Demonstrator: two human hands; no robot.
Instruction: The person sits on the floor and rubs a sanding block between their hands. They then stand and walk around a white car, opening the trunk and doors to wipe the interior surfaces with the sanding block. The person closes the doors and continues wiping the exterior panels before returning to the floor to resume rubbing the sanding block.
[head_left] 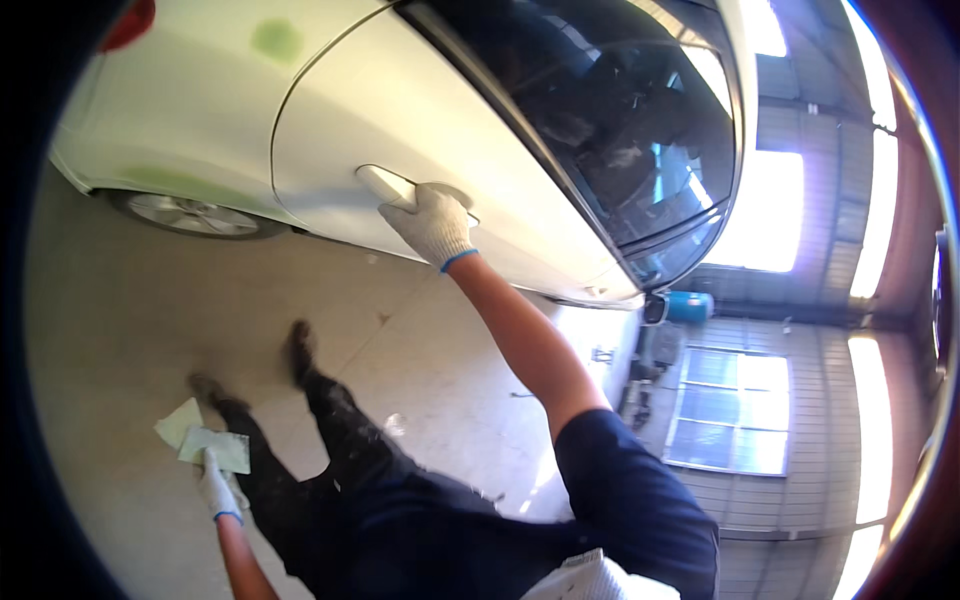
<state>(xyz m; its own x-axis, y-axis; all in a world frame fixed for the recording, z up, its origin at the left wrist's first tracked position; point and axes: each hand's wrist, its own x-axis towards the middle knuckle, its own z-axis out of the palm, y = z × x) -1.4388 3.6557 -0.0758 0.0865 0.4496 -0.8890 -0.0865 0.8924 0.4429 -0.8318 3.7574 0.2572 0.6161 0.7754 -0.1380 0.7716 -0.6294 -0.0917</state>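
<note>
A car door in pale white fills the upper middle, with a handle of the same colour. My right hand, in a knitted white glove with a blue cuff, has its fingers wrapped round the rear part of that handle. At the lower left, my left hand, gloved alike, grips thin pale green sheets. Two of these show, one overlapping the other; their exact kind is unclear. They are held away from the car, over the floor beside my legs.
Green patches mark the car's panel and the area above the wheel. A dark side window lies above the door. A blue drum stands by the wall, near a bright window. My legs stand on the concrete floor.
</note>
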